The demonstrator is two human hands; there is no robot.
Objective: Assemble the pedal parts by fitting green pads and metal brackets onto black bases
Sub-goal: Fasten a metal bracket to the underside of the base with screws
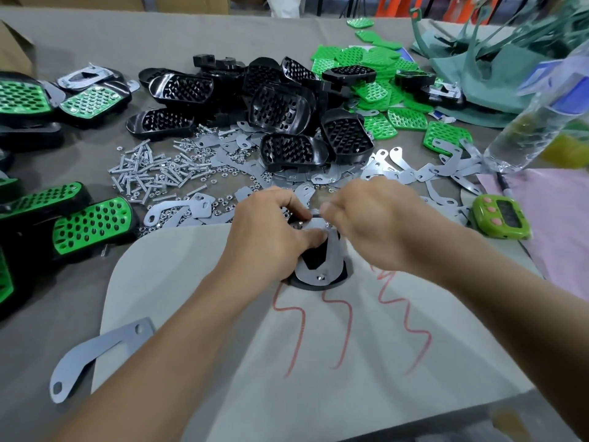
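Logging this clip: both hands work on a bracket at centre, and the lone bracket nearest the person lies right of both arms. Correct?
No: the head view shows the lone bracket left of both arms. Left hand and right hand do work on the centre bracket.

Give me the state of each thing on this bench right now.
Black plastic pedal base: under bracket, gripped by left hand.
Shiny metal bracket: seated on the base.
Right hand: fingers curled at bracket's top, hold unclear.
Green-padded black pedals: assembled.
Piled black bases: without pads.
Flat grey bracket: lying loose.

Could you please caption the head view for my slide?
Left hand and right hand pinch a metal bracket onto a black base.
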